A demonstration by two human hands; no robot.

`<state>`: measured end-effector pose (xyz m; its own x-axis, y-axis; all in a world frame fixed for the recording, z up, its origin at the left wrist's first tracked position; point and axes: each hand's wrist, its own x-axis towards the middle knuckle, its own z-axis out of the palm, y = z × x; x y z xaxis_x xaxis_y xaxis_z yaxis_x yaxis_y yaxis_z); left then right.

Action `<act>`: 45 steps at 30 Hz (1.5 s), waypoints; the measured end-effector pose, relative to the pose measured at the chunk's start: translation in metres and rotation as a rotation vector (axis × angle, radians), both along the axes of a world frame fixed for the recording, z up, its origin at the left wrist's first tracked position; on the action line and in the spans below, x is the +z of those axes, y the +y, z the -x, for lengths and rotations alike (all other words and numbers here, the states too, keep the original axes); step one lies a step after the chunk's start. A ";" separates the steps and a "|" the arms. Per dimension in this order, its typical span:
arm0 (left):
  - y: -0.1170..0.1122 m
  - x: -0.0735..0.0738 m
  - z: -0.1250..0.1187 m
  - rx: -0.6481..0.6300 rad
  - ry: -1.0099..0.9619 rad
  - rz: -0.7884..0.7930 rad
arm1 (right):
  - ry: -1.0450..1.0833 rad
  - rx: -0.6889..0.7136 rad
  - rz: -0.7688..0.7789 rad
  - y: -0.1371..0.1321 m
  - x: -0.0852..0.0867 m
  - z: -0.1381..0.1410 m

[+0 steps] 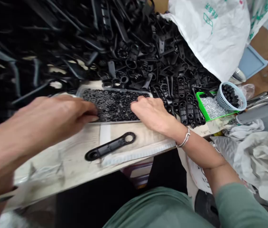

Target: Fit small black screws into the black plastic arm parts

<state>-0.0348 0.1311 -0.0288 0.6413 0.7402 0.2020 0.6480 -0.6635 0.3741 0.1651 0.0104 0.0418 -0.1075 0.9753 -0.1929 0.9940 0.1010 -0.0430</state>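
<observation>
A clear shallow tray [83, 91] full of small black parts sits at the middle of the worn table. My left hand [53, 118] reaches in from the left, its fingertips pressed together at the tray's front left edge. My right hand [151, 112] rests knuckles up on the tray's right end, fingers curled down into the small parts; whatever they hold is hidden. A silver bangle circles that wrist. A long black plastic arm [110, 147] with a ring at each end lies on the table just in front of the tray.
A big heap of black plastic arms [129, 41] fills the back of the table. Right of the tray stand a row of black arms [188, 107], a green tray of silver screws [211, 107] and a small blue basket [232, 95]. White bags [214, 31] lie at the right.
</observation>
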 end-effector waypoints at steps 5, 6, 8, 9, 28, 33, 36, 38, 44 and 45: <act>-0.005 0.003 -0.004 -0.077 0.091 -0.061 | 0.055 0.042 -0.015 0.000 0.003 0.001; -0.006 0.003 -0.005 -0.086 0.073 -0.063 | 0.060 0.042 -0.022 -0.002 0.004 0.000; -0.008 0.004 -0.007 -0.079 0.031 -0.044 | 0.071 0.034 -0.025 -0.005 0.004 -0.003; -0.009 0.005 -0.007 -0.064 0.007 -0.028 | 0.081 0.028 -0.027 -0.007 0.004 -0.004; -0.066 0.038 -0.036 0.215 -0.717 0.443 | 1.566 -0.591 -0.141 -0.014 -0.025 -0.013; -0.097 0.029 -0.035 0.024 -1.163 0.754 | 1.759 -0.527 -0.193 -0.035 -0.027 -0.005; -0.114 0.030 -0.033 0.031 -1.238 0.861 | 1.738 -0.546 -0.216 -0.049 -0.028 0.005; -0.119 0.028 -0.031 0.050 -1.271 0.911 | 1.723 -0.550 -0.255 -0.054 -0.030 0.011; -0.127 0.021 -0.030 0.109 -1.337 0.920 | 1.764 -0.528 -0.371 -0.058 -0.035 0.028; -0.128 0.021 -0.029 0.107 -1.346 0.918 | 1.767 -0.530 -0.383 -0.058 -0.036 0.031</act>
<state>-0.0055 0.0030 -0.0080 0.3173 0.9478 0.0329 -0.4284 0.1123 0.8966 0.1345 -0.0476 0.0057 0.3742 0.9274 -0.0047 -0.2356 0.0902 -0.9676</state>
